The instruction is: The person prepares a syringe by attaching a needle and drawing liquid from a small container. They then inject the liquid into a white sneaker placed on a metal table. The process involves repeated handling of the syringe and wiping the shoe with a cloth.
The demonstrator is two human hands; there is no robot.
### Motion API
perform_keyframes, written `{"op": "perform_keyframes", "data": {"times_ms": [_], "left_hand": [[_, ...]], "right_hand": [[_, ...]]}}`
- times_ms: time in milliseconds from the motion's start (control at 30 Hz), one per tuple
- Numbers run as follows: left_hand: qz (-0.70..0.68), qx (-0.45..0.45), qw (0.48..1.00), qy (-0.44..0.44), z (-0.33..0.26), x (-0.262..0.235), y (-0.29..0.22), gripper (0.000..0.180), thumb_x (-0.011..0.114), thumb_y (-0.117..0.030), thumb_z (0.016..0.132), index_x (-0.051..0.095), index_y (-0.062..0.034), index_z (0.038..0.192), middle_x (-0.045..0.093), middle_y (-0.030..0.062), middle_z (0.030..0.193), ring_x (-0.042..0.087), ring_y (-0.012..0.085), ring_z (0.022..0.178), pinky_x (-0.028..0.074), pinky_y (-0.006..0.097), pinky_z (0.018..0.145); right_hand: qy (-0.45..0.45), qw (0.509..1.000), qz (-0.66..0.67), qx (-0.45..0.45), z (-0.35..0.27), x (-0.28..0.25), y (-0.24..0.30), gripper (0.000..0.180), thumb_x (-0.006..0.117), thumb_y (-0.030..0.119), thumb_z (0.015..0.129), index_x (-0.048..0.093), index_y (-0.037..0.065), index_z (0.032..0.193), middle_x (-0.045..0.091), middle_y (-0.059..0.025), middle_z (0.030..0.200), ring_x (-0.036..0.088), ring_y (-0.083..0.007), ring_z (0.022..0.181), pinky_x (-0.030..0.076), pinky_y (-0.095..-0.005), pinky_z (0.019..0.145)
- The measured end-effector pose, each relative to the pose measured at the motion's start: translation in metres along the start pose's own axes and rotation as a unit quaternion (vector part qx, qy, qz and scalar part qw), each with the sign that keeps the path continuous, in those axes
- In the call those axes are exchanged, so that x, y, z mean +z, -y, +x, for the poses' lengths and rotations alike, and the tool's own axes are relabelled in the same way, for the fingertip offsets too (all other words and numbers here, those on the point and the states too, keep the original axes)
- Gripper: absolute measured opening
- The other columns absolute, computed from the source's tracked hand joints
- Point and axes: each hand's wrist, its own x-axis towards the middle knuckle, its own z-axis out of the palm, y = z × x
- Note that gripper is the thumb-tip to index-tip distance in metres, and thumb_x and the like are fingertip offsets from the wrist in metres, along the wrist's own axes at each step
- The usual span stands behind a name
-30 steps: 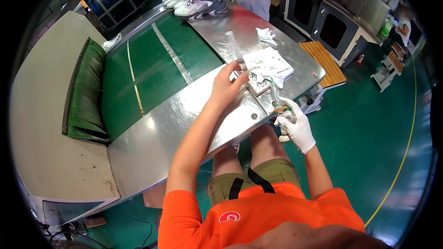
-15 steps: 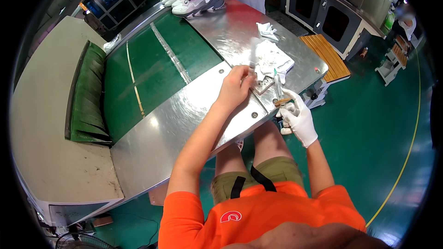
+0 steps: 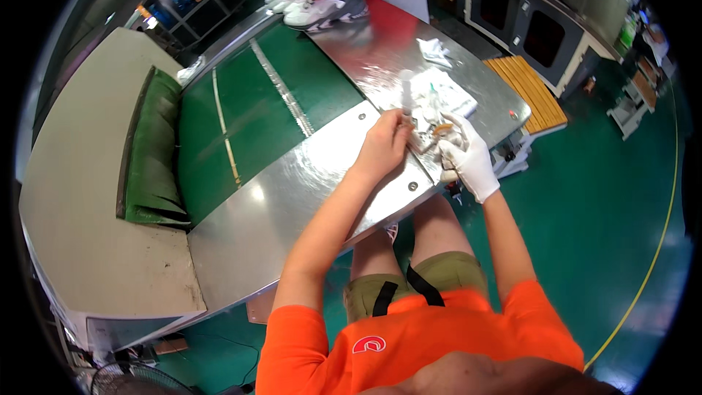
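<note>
Left hand bare, right hand gloved, both pinching a small part just beside the white cloth; fine handling under way, steady grip needed next.

Green floor, steel worktable, green conveyor belt

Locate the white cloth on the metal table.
In the head view, the white cloth lies on the metal table near its right end, just beyond the gloved right hand.

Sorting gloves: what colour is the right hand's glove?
White, on the right hand; head view.
</note>
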Motion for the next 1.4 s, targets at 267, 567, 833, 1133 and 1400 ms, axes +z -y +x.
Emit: {"op": "perform_keyframes", "data": {"times_ms": [267, 567, 833, 1133, 1400], "left_hand": [[-0.022, 0.022, 0.999, -0.025, 0.014, 0.015, 0.01, 0.022, 0.058, -0.011, 0.093, 0.054, 0.0001, 0.113, 0.064, 0.0216, 0.098, 0.065, 0.0383, 0.092, 0.051, 0.04, 0.078], [-0.044, -0.031, 0.998, -0.029, 0.012, 0.015, 0.012, 0.028, 0.062, -0.014, 0.092, 0.054, -0.0007, 0.116, 0.067, 0.0191, 0.098, 0.067, 0.034, 0.091, 0.052, 0.038, 0.079], [-0.003, 0.013, 0.999, -0.032, 0.01, 0.009, 0.008, 0.038, 0.063, -0.018, 0.09, 0.053, -0.0024, 0.123, 0.065, 0.0205, 0.101, 0.064, 0.0374, 0.093, 0.051, 0.04, 0.081], [0.018, 0.038, 0.997, -0.061, 0.008, 0.002, 0.006, 0.047, 0.066, -0.017, 0.087, 0.051, 0.0011, 0.128, 0.063, 0.0207, 0.111, 0.062, 0.0365, 0.101, 0.05, 0.04, 0.087], [0.015, 0.037, 0.997, -0.064, 0.008, 0.002, 0.007, 0.051, 0.068, -0.018, 0.087, 0.049, -0.0006, 0.131, 0.063, 0.0213, 0.11, 0.063, 0.0366, 0.101, 0.05, 0.04, 0.087]], "right_hand": [[0.013, 1.0, -0.005, 0.0, 0.009, 0.0, 0.004, 0.055, 0.057, -0.003, 0.087, 0.045, 0.006, 0.14, 0.063, -0.0042, 0.079, 0.056, -0.0072, 0.065, 0.045, -0.0205, 0.058], [0.014, 0.999, -0.017, 0.027, -0.01, 0.01, 0.014, 0.054, 0.054, -0.003, 0.089, 0.044, 0.008, 0.141, 0.062, -0.006, 0.076, 0.055, -0.0065, 0.058, 0.042, -0.0197, 0.051], [0.024, 0.999, -0.031, 0.037, -0.015, 0.011, 0.018, 0.054, 0.057, 0.0, 0.089, 0.044, 0.004, 0.14, 0.064, -0.0061, 0.082, 0.062, -0.0114, 0.068, 0.049, -0.0227, 0.061], [0.021, 0.999, -0.016, 0.026, -0.015, 0.008, 0.011, 0.055, 0.058, 0.0, 0.088, 0.043, 0.004, 0.141, 0.065, -0.0069, 0.093, 0.062, -0.0102, 0.07, 0.051, -0.0216, 0.06], [0.01, 1.0, -0.017, 0.017, -0.014, 0.009, 0.007, 0.056, 0.055, -0.001, 0.09, 0.041, 0.008, 0.143, 0.061, -0.0064, 0.077, 0.056, -0.0084, 0.057, 0.049, -0.0235, 0.044]]}}
